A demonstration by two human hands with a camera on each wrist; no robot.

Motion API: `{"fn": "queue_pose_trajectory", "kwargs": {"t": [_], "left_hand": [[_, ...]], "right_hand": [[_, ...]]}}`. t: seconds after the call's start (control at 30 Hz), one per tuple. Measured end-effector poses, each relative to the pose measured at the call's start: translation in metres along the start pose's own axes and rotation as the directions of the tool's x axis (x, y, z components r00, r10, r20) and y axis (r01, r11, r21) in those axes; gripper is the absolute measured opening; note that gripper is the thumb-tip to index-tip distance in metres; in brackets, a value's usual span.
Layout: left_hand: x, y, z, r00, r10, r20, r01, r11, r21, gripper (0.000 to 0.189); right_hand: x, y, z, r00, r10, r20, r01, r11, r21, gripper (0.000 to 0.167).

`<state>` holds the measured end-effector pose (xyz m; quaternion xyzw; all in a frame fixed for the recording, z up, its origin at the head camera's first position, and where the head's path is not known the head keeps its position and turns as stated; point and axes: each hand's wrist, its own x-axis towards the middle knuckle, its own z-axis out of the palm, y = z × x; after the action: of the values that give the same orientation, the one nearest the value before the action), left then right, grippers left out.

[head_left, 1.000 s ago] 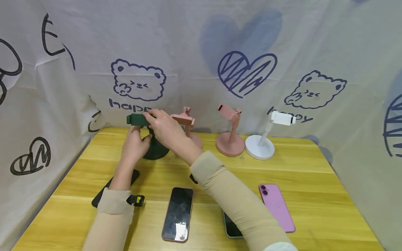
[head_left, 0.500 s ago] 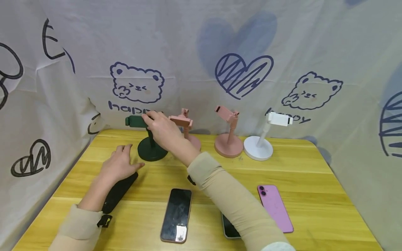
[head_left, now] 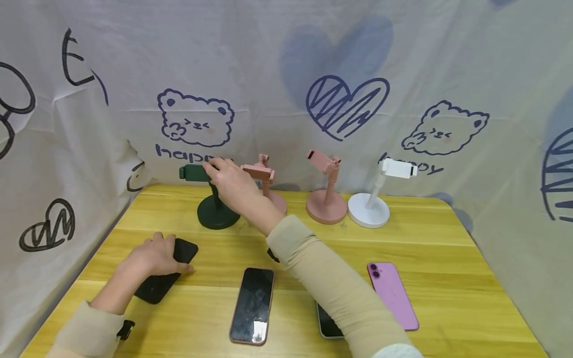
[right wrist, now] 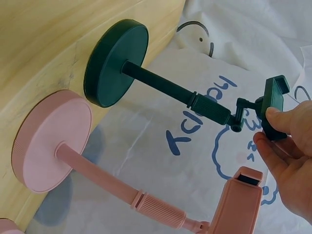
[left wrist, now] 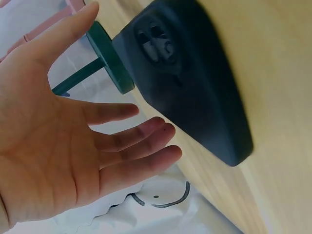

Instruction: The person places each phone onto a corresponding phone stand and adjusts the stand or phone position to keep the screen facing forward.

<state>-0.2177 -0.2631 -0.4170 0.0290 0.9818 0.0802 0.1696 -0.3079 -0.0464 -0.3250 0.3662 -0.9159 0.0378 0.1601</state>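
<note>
My right hand (head_left: pixel 233 185) pinches the end of the clamp (right wrist: pixel 274 105) on top of a dark green phone stand (head_left: pixel 217 215), thumb on one side and fingers on the other. The stand is upright on its round base (right wrist: pixel 116 63). At the left of the table, my left hand (head_left: pixel 149 257) hovers with fingers spread over a black phone (head_left: pixel 184 250). In the left wrist view this phone (left wrist: pixel 195 92) lies back up with its camera lenses showing, and the fingertips are close to its edge.
Two pink phone stands (head_left: pixel 328 206) and a white one (head_left: pixel 369 211) line the back of the wooden table. Nearer lie a dark-screened phone (head_left: pixel 252 306), a pink phone (head_left: pixel 394 296) and another phone (head_left: pixel 330 323) partly under the right sleeve. A drawn-on cloth (head_left: pixel 268 64) hangs behind.
My left hand has let go of the green stand and moved down and left to the black phone. The right hand keeps its pinch on the clamp.
</note>
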Motion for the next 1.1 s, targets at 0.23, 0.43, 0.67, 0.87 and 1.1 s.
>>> {"fn": "queue_pose_trajectory", "kwargs": {"t": [0.23, 0.43, 0.67, 0.87, 1.1], "left_hand": [[0.000, -0.003, 0.007, 1.000, 0.002, 0.030, -0.003, 0.999, 0.032, 0.095], [0.003, -0.006, 0.008, 1.000, 0.019, 0.009, -0.019, 1.000, 0.005, 0.084], [0.004, -0.009, 0.010, 0.997, 0.017, -0.078, -0.018, 1.000, -0.014, 0.090], [0.005, -0.004, 0.010, 0.955, 0.053, -0.293, -0.073, 0.996, -0.060, 0.094], [-0.001, 0.010, 0.001, 0.821, 0.078, -0.565, -0.143, 0.987, -0.071, 0.091]], "right_hand": [[0.000, -0.001, 0.000, 1.000, 0.001, 0.009, -0.001, 1.000, -0.007, 0.046], [0.001, 0.000, 0.000, 1.000, 0.010, 0.014, -0.010, 1.000, 0.010, 0.047], [-0.002, 0.000, 0.005, 1.000, 0.021, -0.010, -0.020, 0.997, 0.080, 0.047], [-0.004, -0.001, 0.007, 0.998, 0.037, -0.053, -0.029, 0.990, 0.141, 0.047], [-0.008, -0.002, 0.006, 0.994, 0.105, -0.017, -0.096, 0.953, 0.286, 0.052]]}}
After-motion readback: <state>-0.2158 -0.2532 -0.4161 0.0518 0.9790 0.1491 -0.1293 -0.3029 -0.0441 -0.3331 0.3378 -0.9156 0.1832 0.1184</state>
